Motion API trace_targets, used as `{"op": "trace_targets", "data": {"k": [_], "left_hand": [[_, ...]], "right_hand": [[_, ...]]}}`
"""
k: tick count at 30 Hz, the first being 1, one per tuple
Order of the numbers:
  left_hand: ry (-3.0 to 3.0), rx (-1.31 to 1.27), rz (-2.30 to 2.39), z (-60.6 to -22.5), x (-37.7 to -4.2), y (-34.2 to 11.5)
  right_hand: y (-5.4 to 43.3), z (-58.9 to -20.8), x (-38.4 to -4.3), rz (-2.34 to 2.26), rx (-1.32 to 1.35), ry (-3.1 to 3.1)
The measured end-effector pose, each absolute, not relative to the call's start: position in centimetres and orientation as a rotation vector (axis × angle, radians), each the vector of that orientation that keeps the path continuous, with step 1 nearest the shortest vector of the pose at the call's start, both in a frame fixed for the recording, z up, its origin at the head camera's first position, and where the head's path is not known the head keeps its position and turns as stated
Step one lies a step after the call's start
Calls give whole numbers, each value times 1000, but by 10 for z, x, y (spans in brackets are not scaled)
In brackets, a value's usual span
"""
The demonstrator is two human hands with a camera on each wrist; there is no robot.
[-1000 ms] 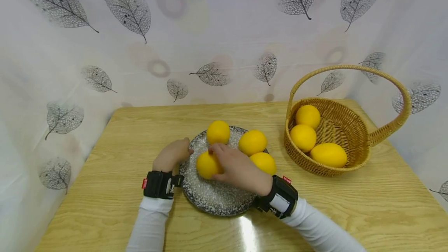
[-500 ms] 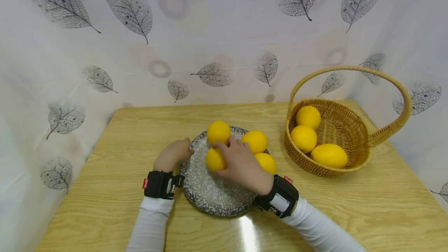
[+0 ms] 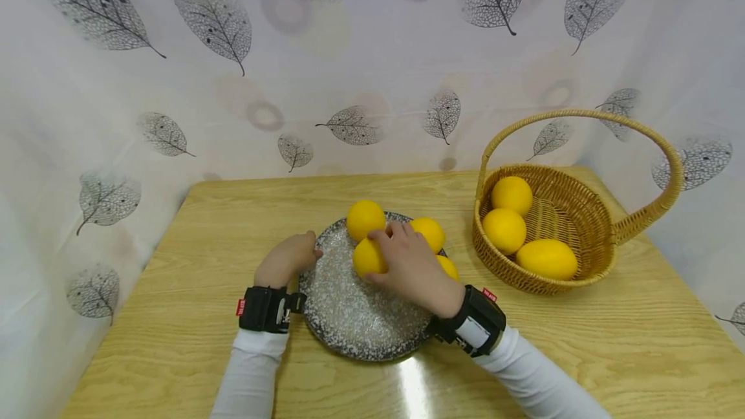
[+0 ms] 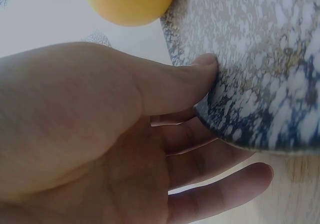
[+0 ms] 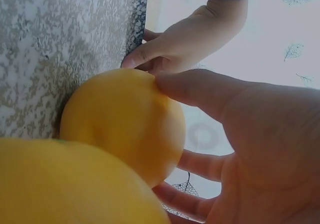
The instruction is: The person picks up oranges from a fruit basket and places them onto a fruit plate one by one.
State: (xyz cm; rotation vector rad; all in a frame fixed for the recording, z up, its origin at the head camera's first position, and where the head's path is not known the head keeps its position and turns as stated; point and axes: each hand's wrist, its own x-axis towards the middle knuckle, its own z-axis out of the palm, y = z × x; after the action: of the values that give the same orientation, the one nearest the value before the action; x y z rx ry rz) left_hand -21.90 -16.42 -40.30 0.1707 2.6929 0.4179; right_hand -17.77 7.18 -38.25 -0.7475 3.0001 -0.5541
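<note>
My right hand (image 3: 414, 269) grips a round yellow fruit (image 3: 368, 258) on the speckled grey plate (image 3: 355, 322). In the right wrist view, the thumb lies on one side of this fruit (image 5: 115, 124) and the fingers on the other; its underside is hidden. My left hand (image 3: 289, 258) pinches the plate's left rim, thumb on top and fingers beneath, as the left wrist view shows. Behind the gripped fruit sits another yellow fruit (image 3: 365, 220). Two more, a rear fruit (image 3: 429, 233) and a front fruit (image 3: 448, 266), lie at the plate's right, partly covered by my right hand.
A wicker basket (image 3: 605, 270) with a tall arched handle (image 3: 573, 112) stands right of the plate. Inside, along its left and front, lie three yellow fruits, one of them longer (image 3: 547, 259). Leaf-patterned cloth (image 3: 372, 50) hangs behind the wooden table (image 3: 192, 251).
My right hand has shifted the gripped fruit rightward and slightly back across the plate, close to the other fruits. The left hand keeps its place on the rim.
</note>
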Motion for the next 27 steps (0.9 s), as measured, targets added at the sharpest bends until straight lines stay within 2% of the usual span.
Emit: {"op": "trace_targets", "data": {"k": [27], "left_hand": [[2698, 173, 417, -403, -218, -164]], "right_hand": [[71, -380, -176, -543, -819, 2991]]}}
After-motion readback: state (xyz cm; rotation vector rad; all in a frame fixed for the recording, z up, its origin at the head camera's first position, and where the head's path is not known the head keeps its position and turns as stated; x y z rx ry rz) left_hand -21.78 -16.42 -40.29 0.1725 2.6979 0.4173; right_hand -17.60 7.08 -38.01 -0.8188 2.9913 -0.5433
